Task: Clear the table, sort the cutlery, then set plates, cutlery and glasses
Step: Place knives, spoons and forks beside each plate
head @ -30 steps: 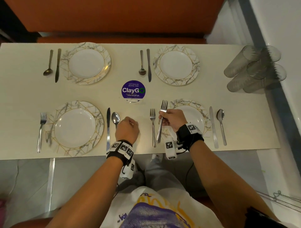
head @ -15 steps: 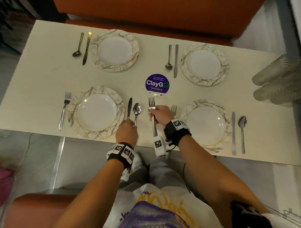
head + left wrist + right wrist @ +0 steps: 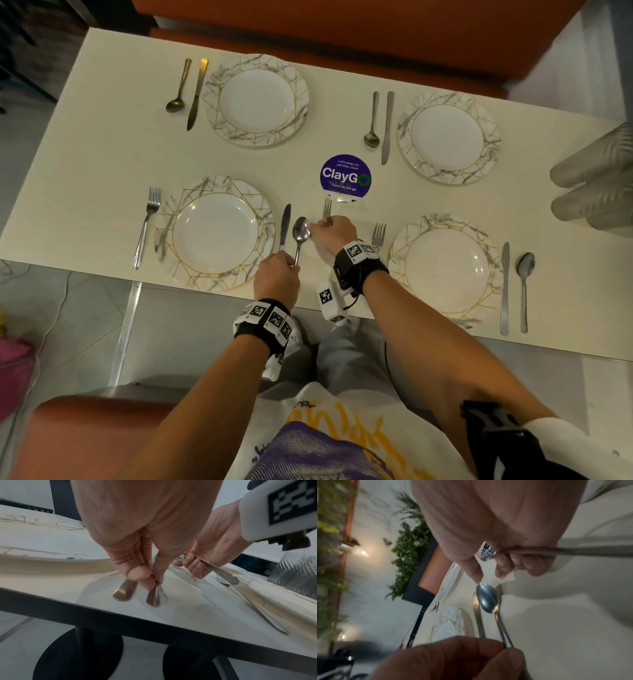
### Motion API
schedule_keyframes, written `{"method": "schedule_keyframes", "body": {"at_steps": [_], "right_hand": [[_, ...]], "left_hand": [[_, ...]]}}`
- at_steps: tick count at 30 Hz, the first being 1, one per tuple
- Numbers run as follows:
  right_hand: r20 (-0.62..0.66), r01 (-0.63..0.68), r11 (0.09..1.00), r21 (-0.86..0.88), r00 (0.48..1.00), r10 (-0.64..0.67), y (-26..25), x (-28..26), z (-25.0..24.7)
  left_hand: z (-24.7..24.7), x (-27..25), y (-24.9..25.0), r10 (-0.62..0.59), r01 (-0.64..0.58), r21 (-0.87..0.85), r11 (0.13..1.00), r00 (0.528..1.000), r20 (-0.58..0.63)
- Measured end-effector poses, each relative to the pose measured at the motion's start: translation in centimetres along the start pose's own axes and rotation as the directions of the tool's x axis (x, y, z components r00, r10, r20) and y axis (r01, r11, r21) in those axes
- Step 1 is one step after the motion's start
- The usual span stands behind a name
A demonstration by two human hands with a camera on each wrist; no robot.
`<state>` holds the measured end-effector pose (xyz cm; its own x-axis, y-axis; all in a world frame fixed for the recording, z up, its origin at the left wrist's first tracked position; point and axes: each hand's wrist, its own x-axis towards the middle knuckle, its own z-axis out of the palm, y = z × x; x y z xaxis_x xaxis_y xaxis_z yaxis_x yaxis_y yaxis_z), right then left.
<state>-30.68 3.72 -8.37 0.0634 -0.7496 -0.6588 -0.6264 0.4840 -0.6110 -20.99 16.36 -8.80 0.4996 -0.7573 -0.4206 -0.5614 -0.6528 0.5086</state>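
My left hand (image 3: 276, 274) pinches the spoon (image 3: 300, 236) handle to square it beside the knife (image 3: 284, 226), while my right hand (image 3: 337, 233) grips a fork (image 3: 327, 209), seemingly steadying the bowl.

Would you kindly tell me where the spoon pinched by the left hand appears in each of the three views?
Head: the spoon lies centre frame, just right of the knife, its handle end pinched by the left hand.
Left wrist: only its handle end shows, below the fingertips.
Right wrist: bowl centre, handle running down to the left hand.
Shared landmark: the knife beside it, seen in all three.
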Motion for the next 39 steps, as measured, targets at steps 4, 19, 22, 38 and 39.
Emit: {"method": "schedule_keyframes", "body": {"at_steps": [4, 19, 22, 38, 39], "right_hand": [[-0.032, 0.087, 0.987, -0.132, 0.995, -0.091, -0.4, 0.2, 0.5], [-0.029, 0.097, 0.984, -0.147, 0.994, -0.103, -0.7, -0.2, -0.1], [-0.048, 0.083, 0.993, -0.081, 0.995, -0.087, -1.0, -1.1, -1.1], [-0.251, 0.195, 0.865, 0.463, 0.964, -0.084, -0.3, -4.7, -12.5], [-0.266, 0.204, 0.869, 0.451, 0.96, -0.088, -0.2, -4.7, -13.7]], "left_hand": [[0.0, 0.1, 0.0, -0.012, 0.012, -0.001, 1.0, 1.0, 0.011], [-0.9, 0.3, 0.3, -0.011, 0.011, -0.031, 0.999, 1.0, 0.004], [-1.7, 0.5, 1.1, 0.049, -0.051, -0.032, 0.998, 0.997, -0.052], [-0.3, 0.6, 14.7, 0.454, -0.315, -0.416, 0.853, 0.84, 0.296], [0.0, 0.5, 15.5, 0.463, -0.316, -0.43, 0.846, 0.834, 0.298]]}}
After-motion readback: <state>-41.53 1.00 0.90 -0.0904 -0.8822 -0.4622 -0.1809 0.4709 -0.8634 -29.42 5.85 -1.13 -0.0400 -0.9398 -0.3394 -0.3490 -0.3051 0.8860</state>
